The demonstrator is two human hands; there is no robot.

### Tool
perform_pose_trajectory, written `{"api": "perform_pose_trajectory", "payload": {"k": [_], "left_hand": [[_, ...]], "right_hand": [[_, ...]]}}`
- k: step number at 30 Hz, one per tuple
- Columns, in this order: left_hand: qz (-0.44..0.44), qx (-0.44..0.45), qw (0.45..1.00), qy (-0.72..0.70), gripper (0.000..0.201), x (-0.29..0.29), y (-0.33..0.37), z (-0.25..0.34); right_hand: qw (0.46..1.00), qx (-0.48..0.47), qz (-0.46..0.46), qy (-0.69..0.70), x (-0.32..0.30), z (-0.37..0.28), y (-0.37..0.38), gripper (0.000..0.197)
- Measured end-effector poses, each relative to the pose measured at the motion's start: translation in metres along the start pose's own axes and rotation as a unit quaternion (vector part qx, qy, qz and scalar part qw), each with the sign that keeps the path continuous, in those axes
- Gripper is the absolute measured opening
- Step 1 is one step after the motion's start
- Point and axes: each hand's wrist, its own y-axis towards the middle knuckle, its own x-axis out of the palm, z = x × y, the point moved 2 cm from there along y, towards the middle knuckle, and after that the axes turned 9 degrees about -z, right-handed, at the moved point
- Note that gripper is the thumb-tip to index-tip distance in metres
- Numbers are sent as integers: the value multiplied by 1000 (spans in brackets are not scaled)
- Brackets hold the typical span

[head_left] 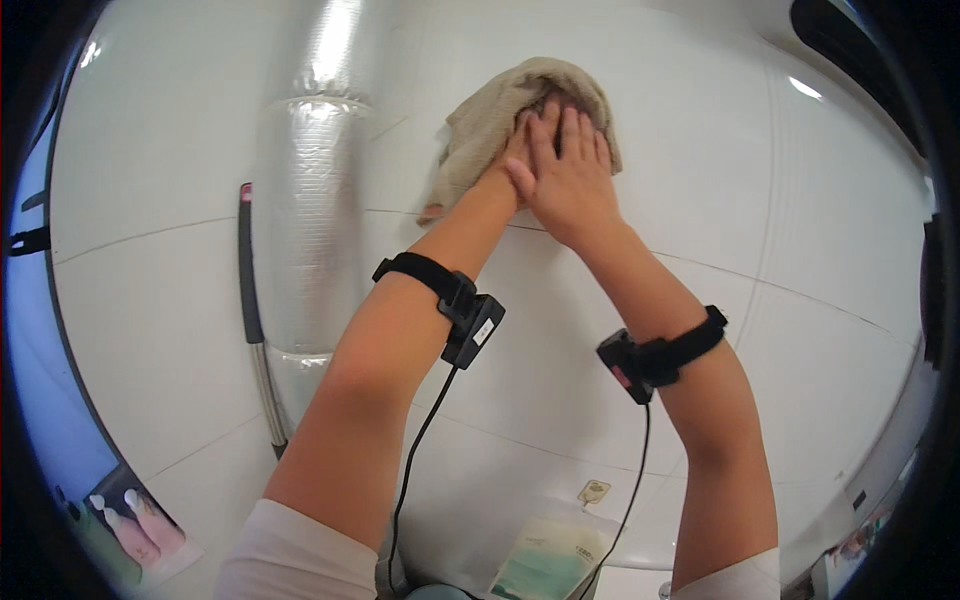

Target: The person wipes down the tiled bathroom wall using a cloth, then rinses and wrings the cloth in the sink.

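Note:
A beige towel [479, 128] is bunched against the white tiled wall, up high in view. My left hand [519, 152] reaches into its folds, and part of the cloth hangs beside the left wrist. Most of the left fingers are covered by cloth and by the other hand, but they appear to hold the towel. Laid across the left hand from the right is my right hand [575, 188], its fingers stretched out with small gaps between them. Its fingertips point up toward the towel's dark inner fold.
Left of my arms, a silvery foil-wrapped pipe [318, 190] runs upright, with a dark-handled pole [249, 265] alongside. Pink and white bottles [140, 530] stand at lower left. Low in the middle is a white and green packet [548, 558]. Cables hang from black straps on both forearms.

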Motion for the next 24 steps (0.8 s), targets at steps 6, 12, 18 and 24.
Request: {"api": "perform_pose_trajectory", "payload": {"k": [6,12,18,24], "left_hand": [[124,82,982,-115,60,-1,20,69],[59,125,969,-206,58,-28,-31,135],[-37,122,942,-310,56,-33,-84,135],[-87,38,955,-280,56,-4,-111,76]], "right_hand": [[997,49,-16,-63,-38,45,-57,62],[992,82,-56,-72,-65,49,-136,66],[986,95,-125,-47,-49,21,-172,71],[988,9,-152,39,-23,-17,-145,73]]}}
